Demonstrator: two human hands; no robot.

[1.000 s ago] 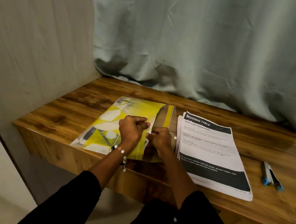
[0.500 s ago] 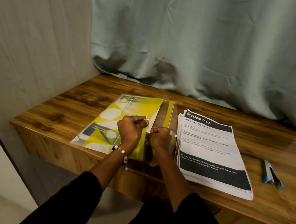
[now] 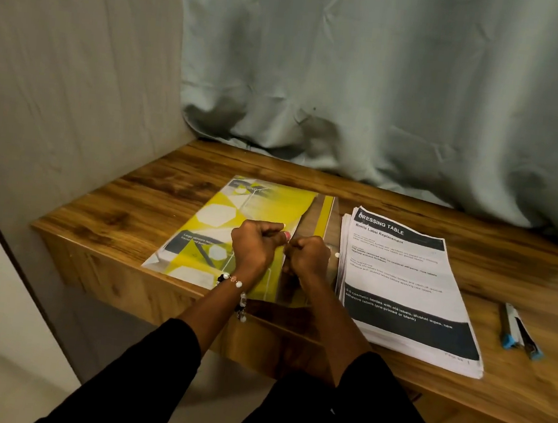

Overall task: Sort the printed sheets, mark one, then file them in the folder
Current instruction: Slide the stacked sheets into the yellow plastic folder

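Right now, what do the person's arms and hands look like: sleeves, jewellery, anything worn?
Both forearms are bare, with black sleeves pushed up toward the elbows. The left hand has a bracelet of white and dark beads at the wrist, and a pink-painted thumbnail shows. The right hand shows no ring or wristband, as far as this view tells.
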